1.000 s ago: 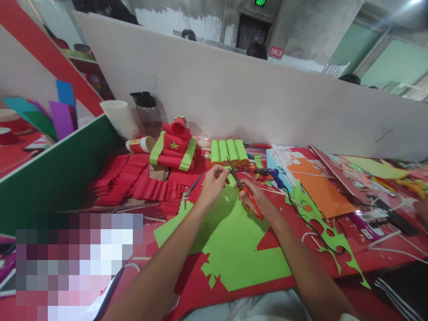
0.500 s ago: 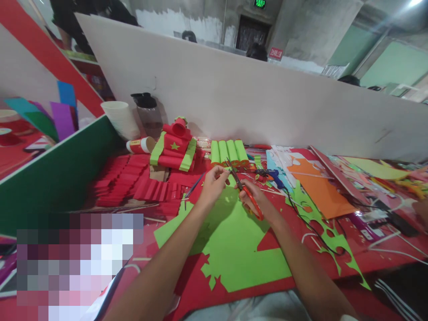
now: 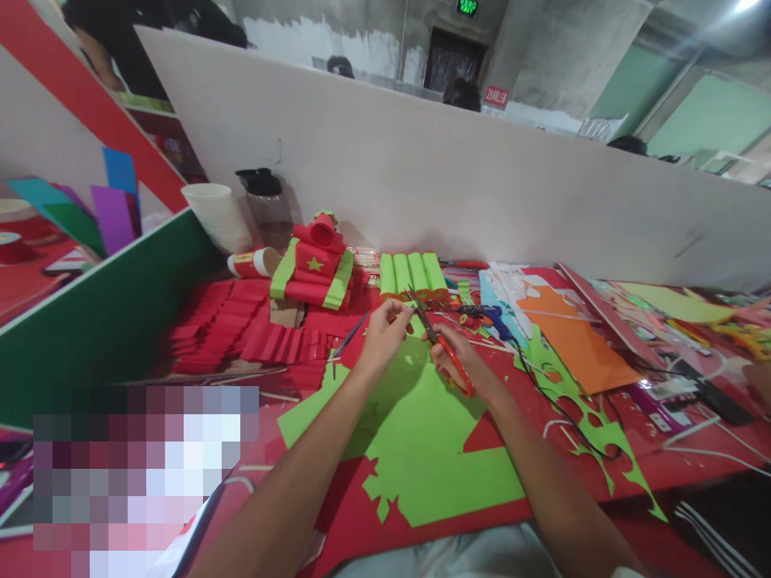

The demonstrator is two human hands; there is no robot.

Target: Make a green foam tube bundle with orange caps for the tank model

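Observation:
My right hand [image 3: 450, 350] is closed around orange-handled scissors [image 3: 456, 366], whose dark blades point away from me and to the left. Beside the blades, my left hand [image 3: 389, 327] pinches thumb against fingertips; whatever sits in the pinch is too small to make out. Beneath both hands lie bright green paper sheets [image 3: 446, 474], some with cut-out edges. Just beyond the blades stands a row of green paper rolls [image 3: 413, 274].
A red paper model [image 3: 319, 269] with a star stands behind folded red strips [image 3: 222, 325]. At right are a blue glue gun [image 3: 497, 321] with its cord, orange paper [image 3: 569, 337] and green offcuts [image 3: 566, 393]. White cups [image 3: 217, 215] and a bottle [image 3: 267, 209] stand by the partition [image 3: 422, 160].
My hands and the scissors hold nearly the same pose. In the background at upper left, a person in dark clothing has shifted slightly.

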